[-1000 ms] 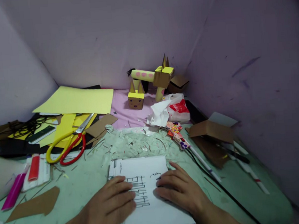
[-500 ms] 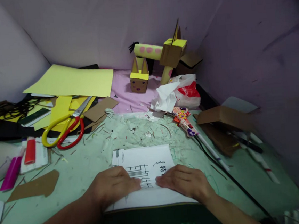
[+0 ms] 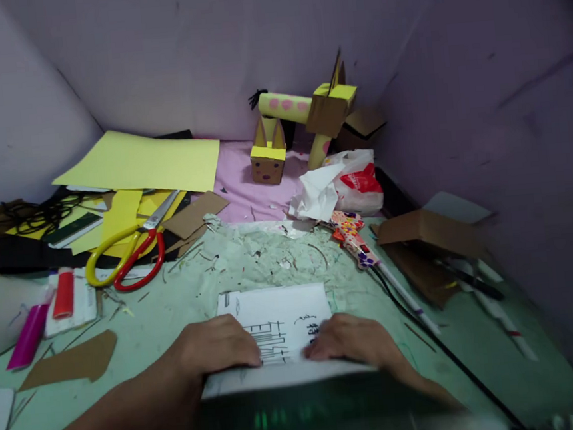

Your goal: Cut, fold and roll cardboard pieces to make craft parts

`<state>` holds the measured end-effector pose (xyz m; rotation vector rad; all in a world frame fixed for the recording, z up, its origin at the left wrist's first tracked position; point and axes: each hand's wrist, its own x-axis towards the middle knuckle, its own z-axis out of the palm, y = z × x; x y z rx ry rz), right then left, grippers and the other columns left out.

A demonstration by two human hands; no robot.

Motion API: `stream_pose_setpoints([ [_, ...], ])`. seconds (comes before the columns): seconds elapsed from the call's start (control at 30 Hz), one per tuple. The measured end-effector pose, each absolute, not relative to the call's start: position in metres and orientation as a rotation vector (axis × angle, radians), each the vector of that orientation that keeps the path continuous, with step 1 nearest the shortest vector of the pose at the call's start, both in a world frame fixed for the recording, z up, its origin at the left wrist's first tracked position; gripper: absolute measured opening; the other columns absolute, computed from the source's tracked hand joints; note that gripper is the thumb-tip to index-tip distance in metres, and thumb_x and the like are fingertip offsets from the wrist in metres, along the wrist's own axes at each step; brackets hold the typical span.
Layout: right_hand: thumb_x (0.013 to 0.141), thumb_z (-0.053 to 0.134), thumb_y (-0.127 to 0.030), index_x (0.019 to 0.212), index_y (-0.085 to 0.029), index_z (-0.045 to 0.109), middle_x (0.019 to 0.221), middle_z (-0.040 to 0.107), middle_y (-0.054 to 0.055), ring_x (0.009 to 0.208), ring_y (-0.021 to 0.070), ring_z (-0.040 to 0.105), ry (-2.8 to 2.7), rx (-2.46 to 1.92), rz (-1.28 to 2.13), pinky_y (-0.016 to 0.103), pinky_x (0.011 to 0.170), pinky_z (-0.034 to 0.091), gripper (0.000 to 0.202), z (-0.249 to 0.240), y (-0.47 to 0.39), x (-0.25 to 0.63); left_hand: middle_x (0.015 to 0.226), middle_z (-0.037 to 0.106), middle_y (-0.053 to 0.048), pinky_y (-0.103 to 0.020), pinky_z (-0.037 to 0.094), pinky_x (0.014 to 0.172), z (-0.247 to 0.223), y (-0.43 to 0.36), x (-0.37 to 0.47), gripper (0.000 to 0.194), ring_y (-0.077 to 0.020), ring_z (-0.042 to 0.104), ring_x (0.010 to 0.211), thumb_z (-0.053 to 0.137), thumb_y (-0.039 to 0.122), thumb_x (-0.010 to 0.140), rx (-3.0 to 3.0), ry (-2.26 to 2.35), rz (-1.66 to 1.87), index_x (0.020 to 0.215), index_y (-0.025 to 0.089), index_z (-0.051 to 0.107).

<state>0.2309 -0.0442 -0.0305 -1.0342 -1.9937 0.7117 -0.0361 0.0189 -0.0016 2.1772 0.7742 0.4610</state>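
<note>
A white cardboard piece (image 3: 274, 304) with black printed characters lies on the green-covered table in front of me. Its near part is a dark green panel (image 3: 303, 411) with green lettering, smeared by motion. My left hand (image 3: 217, 345) grips the cardboard's left side, fingers closed, the tips resting close to a crease. On the other side my right hand (image 3: 352, 340) presses the same crease with bent fingers and is slightly blurred. Both thumbs are mostly hidden. Between the hands, the white strip nearest me tilts up from the crease.
Scissors (image 3: 136, 245) with red and yellow handles lie left, by yellow paper (image 3: 146, 162) and a glue stick (image 3: 29, 336). A small cardboard animal head (image 3: 269, 165) stands at the back. To the right are a glue gun (image 3: 353, 236), its black cord (image 3: 459, 357) and a cardboard box (image 3: 425, 229).
The near dark green panel has tilted upward and become blurred, its lettering shifting up. My left fingers have drawn back slightly to the left. The whole view has shifted a little.
</note>
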Motion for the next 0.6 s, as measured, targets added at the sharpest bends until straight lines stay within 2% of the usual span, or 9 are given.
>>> stream_pose_setpoints([
  [0.1,0.092,0.049,-0.015,0.102,-0.018,0.062,0.099,0.073,0.002,0.096,0.0132,0.065,-2.279,-0.851,0.437,0.029,0.086,0.053,0.017,-0.029,-0.05,0.241,0.115,0.066,-0.007,-0.034,0.048,0.093,0.018,0.026,-0.052,0.039,-0.0179,0.056,0.112,0.036,0.004,0.082,2.366,0.556,0.478,0.101,0.023,0.064],
  [0.17,0.091,0.051,-0.015,0.105,-0.017,0.061,0.104,0.072,0.002,0.105,0.0141,0.06,-2.299,-0.88,0.331,0.036,0.097,0.048,0.018,-0.023,-0.048,0.243,0.121,0.062,-0.004,-0.033,0.047,0.094,0.033,0.034,-0.054,0.041,-0.0161,0.053,0.117,0.034,0.004,0.084,2.453,0.645,0.448,0.105,0.027,0.061],
  [0.23,0.092,0.05,-0.016,0.104,-0.017,0.061,0.105,0.071,0.003,0.111,0.0151,0.057,-2.304,-0.828,0.262,0.04,0.1,0.045,0.017,-0.015,-0.039,0.243,0.115,0.065,-0.008,-0.039,0.048,0.09,0.044,0.042,-0.043,0.03,-0.0203,0.058,0.109,0.039,0.014,0.086,2.434,0.847,0.583,0.108,0.023,0.058],
  [0.3,0.092,0.049,-0.017,0.1,-0.018,0.063,0.109,0.07,0.005,0.121,0.0178,0.05,-2.308,-0.71,0.185,0.042,0.101,0.044,0.016,-0.008,-0.023,0.242,0.107,0.067,-0.011,-0.046,0.048,0.084,0.052,0.05,-0.025,0.028,-0.0269,0.062,0.098,0.047,0.027,0.084,2.399,1.062,0.516,0.107,0.018,0.059],
  [0.37,0.089,0.055,-0.02,0.1,-0.022,0.065,0.12,0.064,0.005,0.127,0.0215,0.044,-2.288,-0.725,0.099,0.046,0.104,0.038,0.015,-0.001,-0.005,0.245,0.086,0.07,-0.009,-0.041,0.051,0.069,0.057,0.057,-0.009,0.02,-0.0279,0.065,0.08,0.056,0.033,0.077,2.22,1.223,0.322,0.086,0.017,0.065],
  [0.43,0.085,0.059,-0.021,0.112,-0.028,0.062,0.132,0.056,0.005,0.126,0.024,0.045,-2.139,-1.009,0.114,0.048,0.104,0.037,0.028,0.006,0.01,0.253,0.069,0.068,-0.007,-0.033,0.049,0.055,0.062,0.063,-0.003,0.013,-0.025,0.065,0.065,0.06,0.03,0.073,1.897,1.387,0.351,0.071,0.017,0.061],
  [0.5,0.084,0.058,-0.021,0.124,-0.028,0.053,0.132,0.054,0.007,0.12,0.026,0.051,-1.858,-1.286,0.127,0.05,0.099,0.042,0.041,0.016,0.017,0.265,0.06,0.066,-0.004,-0.029,0.046,0.047,0.067,0.065,-0.007,0.01,-0.0215,0.063,0.054,0.063,0.025,0.068,1.461,1.477,0.539,0.072,0.017,0.059],
  [0.6,0.087,0.052,-0.023,0.125,-0.021,0.051,0.109,0.064,0.011,0.096,0.0256,0.064,-1.408,-1.438,0.046,0.048,0.08,0.054,0.038,0.036,0.006,0.276,0.064,0.068,-0.003,-0.027,0.05,0.049,0.072,0.051,-0.019,0.029,-0.0194,0.064,0.055,0.069,0.014,0.057,0.916,1.422,0.786,0.084,0.016,0.059],
])
